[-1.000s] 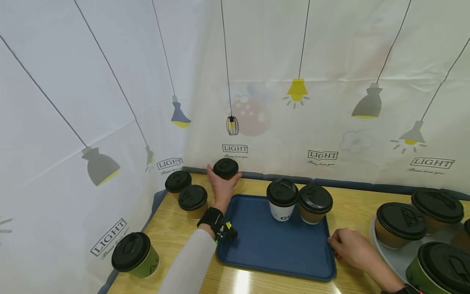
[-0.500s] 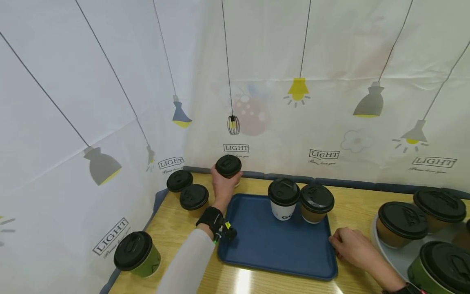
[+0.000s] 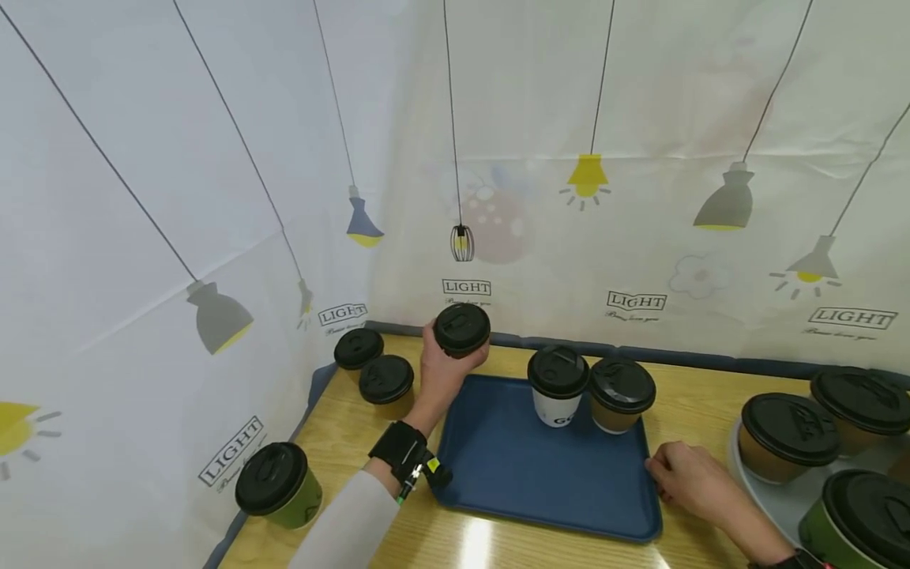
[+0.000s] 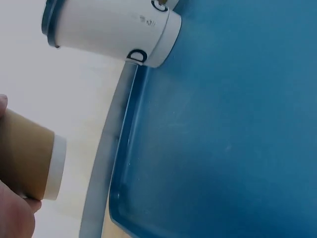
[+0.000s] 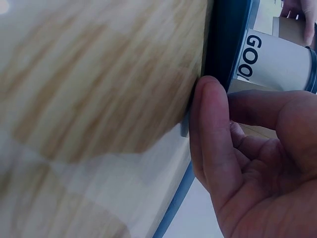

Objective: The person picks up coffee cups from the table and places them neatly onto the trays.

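My left hand (image 3: 442,381) grips a brown paper coffee cup (image 3: 462,330) with a black lid, above the table behind the back left corner of the blue tray (image 3: 543,482). In the left wrist view the lower part of this brown cup (image 4: 27,153) shows, clear of the tray; its lid is out of frame. On the tray's back right part stand a white lettered cup (image 3: 557,409) and another brown cup (image 3: 617,407), both black-lidded. My right hand (image 3: 693,484) pinches the tray's right rim between thumb and fingers, as the right wrist view shows.
Two brown cups (image 3: 387,387) stand left of the tray, and a green cup (image 3: 284,490) sits nearer the front left. At right, a white round plate (image 3: 764,498) bears several lidded cups. A printed sheet (image 3: 540,237) hangs behind the table.
My left hand has lifted the brown cup from behind the tray's back left corner and brought it slightly right and nearer. The right hand stays at the tray's rim.
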{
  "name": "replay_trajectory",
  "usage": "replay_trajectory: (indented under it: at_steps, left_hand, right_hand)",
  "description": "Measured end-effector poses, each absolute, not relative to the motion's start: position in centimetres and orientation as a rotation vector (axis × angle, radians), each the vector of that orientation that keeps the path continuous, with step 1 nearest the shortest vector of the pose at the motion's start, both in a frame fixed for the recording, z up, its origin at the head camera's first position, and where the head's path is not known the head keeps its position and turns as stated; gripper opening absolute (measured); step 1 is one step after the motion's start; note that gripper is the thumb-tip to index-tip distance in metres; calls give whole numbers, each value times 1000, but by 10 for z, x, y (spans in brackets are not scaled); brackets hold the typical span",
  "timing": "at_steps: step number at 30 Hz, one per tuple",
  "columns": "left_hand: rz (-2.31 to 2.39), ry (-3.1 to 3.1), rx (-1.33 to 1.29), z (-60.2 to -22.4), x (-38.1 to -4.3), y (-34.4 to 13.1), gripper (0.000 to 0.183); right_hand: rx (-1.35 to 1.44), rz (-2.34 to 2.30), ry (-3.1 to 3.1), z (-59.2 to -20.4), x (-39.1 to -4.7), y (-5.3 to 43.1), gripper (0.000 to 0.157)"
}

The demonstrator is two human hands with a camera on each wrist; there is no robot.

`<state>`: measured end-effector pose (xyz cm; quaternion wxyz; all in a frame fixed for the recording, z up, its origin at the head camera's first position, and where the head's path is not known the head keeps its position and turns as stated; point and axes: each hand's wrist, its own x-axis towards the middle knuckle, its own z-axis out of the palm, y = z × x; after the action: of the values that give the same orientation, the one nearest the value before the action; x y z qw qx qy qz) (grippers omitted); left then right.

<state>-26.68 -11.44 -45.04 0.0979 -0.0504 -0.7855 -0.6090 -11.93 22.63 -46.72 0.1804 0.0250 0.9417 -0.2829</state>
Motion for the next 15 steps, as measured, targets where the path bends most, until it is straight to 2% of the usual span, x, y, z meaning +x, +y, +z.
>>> replay_trajectory:
  at_steps: [7,15]
  left_hand:
    - [-1861,-2399,-369,-448,-250,-126,93]
    - [-1892,-2476,-578,-449,-246,-134,92]
  right_hand:
    - [58,-810,2647,-467,-121,228,24]
    - [50,-837,2634,-468,-121,228,25]
